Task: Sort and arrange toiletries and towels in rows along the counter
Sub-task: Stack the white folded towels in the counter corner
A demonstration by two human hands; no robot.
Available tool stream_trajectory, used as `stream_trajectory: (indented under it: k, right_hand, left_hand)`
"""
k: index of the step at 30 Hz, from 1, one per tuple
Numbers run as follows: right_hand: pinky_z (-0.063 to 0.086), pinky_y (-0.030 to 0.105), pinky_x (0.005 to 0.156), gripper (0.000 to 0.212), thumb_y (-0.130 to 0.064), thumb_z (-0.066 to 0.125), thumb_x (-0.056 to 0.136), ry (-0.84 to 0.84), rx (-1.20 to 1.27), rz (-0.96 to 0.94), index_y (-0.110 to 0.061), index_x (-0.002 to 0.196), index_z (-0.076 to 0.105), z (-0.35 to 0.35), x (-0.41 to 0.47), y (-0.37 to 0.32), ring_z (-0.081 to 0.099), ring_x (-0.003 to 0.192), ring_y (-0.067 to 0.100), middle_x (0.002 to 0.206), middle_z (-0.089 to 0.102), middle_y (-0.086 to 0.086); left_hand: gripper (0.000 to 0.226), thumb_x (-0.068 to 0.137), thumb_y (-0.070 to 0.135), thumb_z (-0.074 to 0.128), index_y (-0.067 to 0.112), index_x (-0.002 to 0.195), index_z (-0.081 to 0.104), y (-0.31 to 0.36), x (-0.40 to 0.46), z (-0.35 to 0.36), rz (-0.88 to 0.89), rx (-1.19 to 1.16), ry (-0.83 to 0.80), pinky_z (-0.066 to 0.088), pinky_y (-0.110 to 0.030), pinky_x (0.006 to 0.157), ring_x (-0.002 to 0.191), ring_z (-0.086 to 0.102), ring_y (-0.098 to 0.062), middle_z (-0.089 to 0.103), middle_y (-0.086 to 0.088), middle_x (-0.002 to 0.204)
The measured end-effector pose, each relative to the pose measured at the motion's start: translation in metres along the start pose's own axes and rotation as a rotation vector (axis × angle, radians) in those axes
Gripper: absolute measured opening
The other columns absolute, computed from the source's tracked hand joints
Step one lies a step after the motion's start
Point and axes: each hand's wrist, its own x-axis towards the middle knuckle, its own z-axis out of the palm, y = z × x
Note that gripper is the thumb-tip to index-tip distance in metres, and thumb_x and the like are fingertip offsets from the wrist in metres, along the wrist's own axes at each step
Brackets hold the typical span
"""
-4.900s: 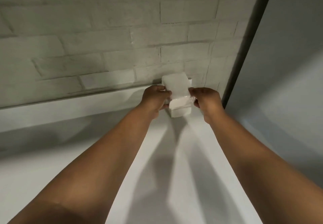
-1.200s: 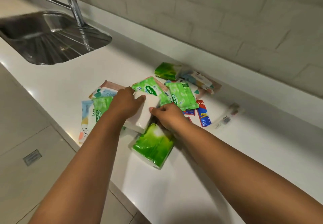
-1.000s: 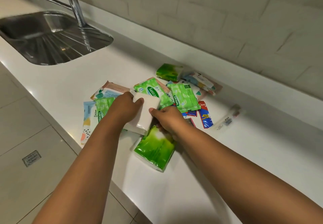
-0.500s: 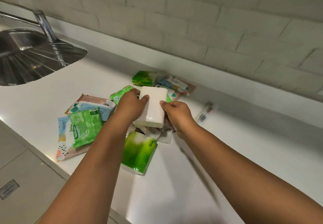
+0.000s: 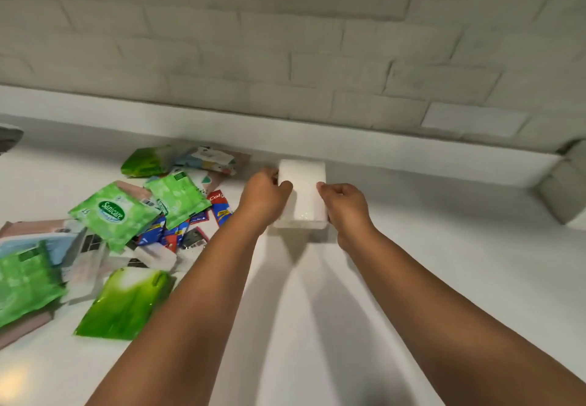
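Observation:
A white wrapped tissue pack (image 5: 303, 193) is held between both hands above the white counter (image 5: 428, 247), near the low back ledge. My left hand (image 5: 263, 198) grips its left side with curled fingers. My right hand (image 5: 344, 204) grips its right side. To the left lies a loose pile of toiletries: a green Sanicare wipes pack (image 5: 112, 214), a second green wipes pack (image 5: 177, 198), a glossy green tissue pack (image 5: 122, 304), red and blue toothpaste sachets (image 5: 218, 206) and a patterned packet (image 5: 207, 160) by the ledge.
A grey brick-pattern wall (image 5: 285, 41) rises behind the white back ledge (image 5: 412, 149). A grey block-like object (image 5: 563, 188) sits at the far right corner. The sink's edge (image 5: 9, 136) shows at the far left. Bare counter lies right of the pile.
Both hands have lifted the white pack off the pile and carried it right, toward the back ledge. The view has swung right, so the sink has nearly left the frame.

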Motion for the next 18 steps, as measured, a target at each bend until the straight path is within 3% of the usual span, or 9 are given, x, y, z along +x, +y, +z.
stream_trajectory:
  k: [3, 7, 11, 14, 16, 18]
  right_hand:
    - [0.047, 0.030, 0.067, 0.025, -0.040, 0.068, 0.085, 0.076, 0.023, -0.003, -0.015, 0.087, 0.063, -0.059, 0.010, 0.003, 0.057, 0.070, 0.018, 0.078, 0.063, -0.002]
    - [0.050, 0.031, 0.072, 0.027, -0.040, 0.068, 0.084, 0.168, 0.045, -0.014, -0.014, 0.089, 0.063, -0.139, 0.019, 0.004, 0.062, 0.080, 0.022, 0.086, 0.067, 0.001]
    - [0.051, 0.035, 0.080, 0.024, -0.041, 0.070, 0.083, 0.257, 0.062, -0.036, -0.018, 0.085, 0.063, -0.226, 0.024, 0.005, 0.063, 0.085, 0.021, 0.092, 0.068, 0.000]
    - [0.051, 0.033, 0.083, 0.027, -0.041, 0.070, 0.082, 0.324, 0.058, -0.063, -0.017, 0.094, 0.065, -0.286, 0.030, 0.006, 0.063, 0.091, 0.020, 0.098, 0.068, -0.001]
    - [0.050, 0.031, 0.082, 0.031, -0.040, 0.070, 0.082, 0.365, 0.052, -0.082, -0.015, 0.100, 0.066, -0.321, 0.032, 0.002, 0.063, 0.092, 0.019, 0.098, 0.068, -0.001]
    - [0.051, 0.033, 0.082, 0.032, -0.038, 0.069, 0.083, 0.406, 0.054, -0.107, -0.013, 0.102, 0.067, -0.359, 0.035, -0.004, 0.063, 0.091, 0.020, 0.098, 0.069, 0.001]
  left_hand:
    - [0.033, 0.088, 0.020, 0.057, 0.010, 0.119, 0.058, 0.028, -0.007, 0.047, 0.016, -0.074, -0.042, 0.043, -0.026, 0.068, 0.095, 0.062, -0.028, 0.065, -0.008, 0.109]
    - [0.028, 0.089, 0.021, 0.063, 0.010, 0.114, 0.056, 0.072, -0.023, 0.111, 0.031, -0.230, -0.101, 0.043, -0.020, 0.054, 0.067, 0.056, -0.011, 0.060, -0.001, 0.101]
    - [0.024, 0.087, 0.023, 0.066, 0.011, 0.106, 0.058, 0.118, -0.038, 0.184, 0.067, -0.298, -0.159, 0.041, -0.022, 0.057, 0.081, 0.060, -0.018, 0.064, -0.003, 0.099]
    - [0.019, 0.085, 0.025, 0.067, 0.016, 0.098, 0.057, 0.157, -0.050, 0.234, 0.082, -0.315, -0.194, 0.048, -0.026, 0.071, 0.091, 0.063, -0.021, 0.065, -0.001, 0.100]
    - [0.014, 0.085, 0.026, 0.067, 0.018, 0.092, 0.058, 0.181, -0.057, 0.260, 0.122, -0.308, -0.208, 0.053, -0.032, 0.081, 0.092, 0.064, -0.022, 0.066, -0.002, 0.098]
    - [0.010, 0.083, 0.023, 0.063, 0.013, 0.085, 0.060, 0.209, -0.065, 0.288, 0.177, -0.297, -0.239, 0.052, -0.035, 0.075, 0.084, 0.063, -0.026, 0.067, -0.008, 0.090]
